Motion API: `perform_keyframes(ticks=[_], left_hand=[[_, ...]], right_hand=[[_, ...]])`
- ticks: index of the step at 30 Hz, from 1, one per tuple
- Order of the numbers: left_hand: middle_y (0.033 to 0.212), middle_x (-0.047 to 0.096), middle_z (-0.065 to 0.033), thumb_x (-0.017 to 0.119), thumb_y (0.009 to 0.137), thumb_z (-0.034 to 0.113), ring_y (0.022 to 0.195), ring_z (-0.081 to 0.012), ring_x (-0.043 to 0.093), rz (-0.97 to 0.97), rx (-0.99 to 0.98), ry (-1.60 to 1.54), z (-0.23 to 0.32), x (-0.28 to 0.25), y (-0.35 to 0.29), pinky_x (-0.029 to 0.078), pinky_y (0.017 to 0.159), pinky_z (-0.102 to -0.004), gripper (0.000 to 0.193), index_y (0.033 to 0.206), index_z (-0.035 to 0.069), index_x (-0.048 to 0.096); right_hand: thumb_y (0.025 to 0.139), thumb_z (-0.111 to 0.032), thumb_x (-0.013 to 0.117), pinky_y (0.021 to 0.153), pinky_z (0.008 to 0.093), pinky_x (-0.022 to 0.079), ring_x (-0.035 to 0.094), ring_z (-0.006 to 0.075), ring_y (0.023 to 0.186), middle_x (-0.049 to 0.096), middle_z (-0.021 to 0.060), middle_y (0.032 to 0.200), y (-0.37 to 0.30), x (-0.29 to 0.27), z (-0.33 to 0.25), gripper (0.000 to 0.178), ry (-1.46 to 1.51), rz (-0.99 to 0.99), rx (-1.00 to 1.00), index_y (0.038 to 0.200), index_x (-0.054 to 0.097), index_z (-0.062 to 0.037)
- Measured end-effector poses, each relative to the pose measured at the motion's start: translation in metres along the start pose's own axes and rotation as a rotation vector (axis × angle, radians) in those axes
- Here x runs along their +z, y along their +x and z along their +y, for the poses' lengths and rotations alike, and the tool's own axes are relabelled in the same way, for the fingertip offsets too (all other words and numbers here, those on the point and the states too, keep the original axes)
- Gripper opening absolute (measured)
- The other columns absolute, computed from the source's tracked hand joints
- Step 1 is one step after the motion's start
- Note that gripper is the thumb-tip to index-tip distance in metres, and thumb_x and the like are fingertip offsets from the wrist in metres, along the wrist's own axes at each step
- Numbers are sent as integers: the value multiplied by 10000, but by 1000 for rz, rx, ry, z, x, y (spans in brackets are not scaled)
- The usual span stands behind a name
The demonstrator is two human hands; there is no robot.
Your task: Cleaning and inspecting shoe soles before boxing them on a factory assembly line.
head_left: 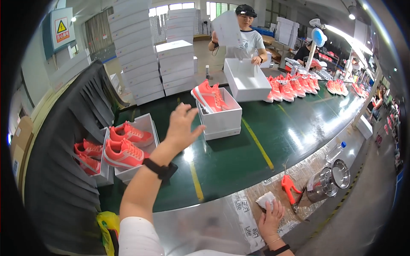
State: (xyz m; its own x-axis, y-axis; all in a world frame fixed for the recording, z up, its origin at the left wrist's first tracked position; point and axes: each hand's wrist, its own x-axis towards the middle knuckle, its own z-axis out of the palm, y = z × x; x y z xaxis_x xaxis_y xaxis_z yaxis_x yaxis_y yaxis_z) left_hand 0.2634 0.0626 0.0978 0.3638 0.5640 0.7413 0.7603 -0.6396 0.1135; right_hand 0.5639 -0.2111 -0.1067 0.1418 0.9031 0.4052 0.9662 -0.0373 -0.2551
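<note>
My left hand [183,124] is held out over the green belt with fingers spread and nothing in them. Just beyond it stands a white shoebox [220,117] with coral sneakers [209,96] in its top. My right hand [271,219] is low at the right, on the wrapped side ledge, its fingers curled against a wadded white cloth [266,199]. Left of my left forearm, an open white box [149,123] carries a pair of coral sneakers [124,152]. Beside it, another box [103,170] has more coral sneakers [89,154].
Across the belt [230,162] a person holds an open white box [247,83] and a white sheet [227,29]. Coral sneakers [294,87] line the far side. An orange air gun [289,187], metal pot [321,185] and bottle [335,151] occupy the ledge. White boxes [136,55] are stacked behind.
</note>
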Motion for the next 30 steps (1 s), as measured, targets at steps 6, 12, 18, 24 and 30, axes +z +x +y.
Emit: perform_keyframes(ticks=[6,12,18,24,30], left_hand=[[1302,412,-212,737,710,290,1277,-373,339,-315,-55,220,-32,105,25,315,1020,-447,729,1295,18,397],[1125,515,-132,692,751,278,1108,-272,467,-482,-168,377,-50,194,14,312,982,-397,629,1259,38,409],[974,580,-96,589,820,197,969,-237,551,-499,-157,384,-38,186,2,327,936,-382,286,1072,93,505],[854,606,-89,482,827,113,851,-213,585,-501,-33,435,-17,158,-50,379,779,-349,150,969,99,532],[855,587,-131,582,814,192,860,-282,575,-589,-28,120,26,82,-102,404,807,-390,213,968,52,534]], right_hand=[[728,-141,588,1034,592,166,266,397,1256,349,201,1331,-2,0,-1,540,9,-38,10,1252,475,-80],[714,-148,596,1027,589,181,269,392,1251,352,188,1316,2,0,-2,542,-8,-58,21,1240,479,-91],[710,-140,595,1025,590,183,269,393,1252,348,189,1321,-3,0,-3,546,-5,-54,16,1241,476,-90],[728,-139,578,1037,588,169,262,399,1261,339,199,1335,-4,1,-6,536,28,-34,9,1250,467,-83],[742,-136,568,1054,570,160,260,393,1271,343,193,1338,3,-2,-3,531,29,-4,25,1259,457,-79]])
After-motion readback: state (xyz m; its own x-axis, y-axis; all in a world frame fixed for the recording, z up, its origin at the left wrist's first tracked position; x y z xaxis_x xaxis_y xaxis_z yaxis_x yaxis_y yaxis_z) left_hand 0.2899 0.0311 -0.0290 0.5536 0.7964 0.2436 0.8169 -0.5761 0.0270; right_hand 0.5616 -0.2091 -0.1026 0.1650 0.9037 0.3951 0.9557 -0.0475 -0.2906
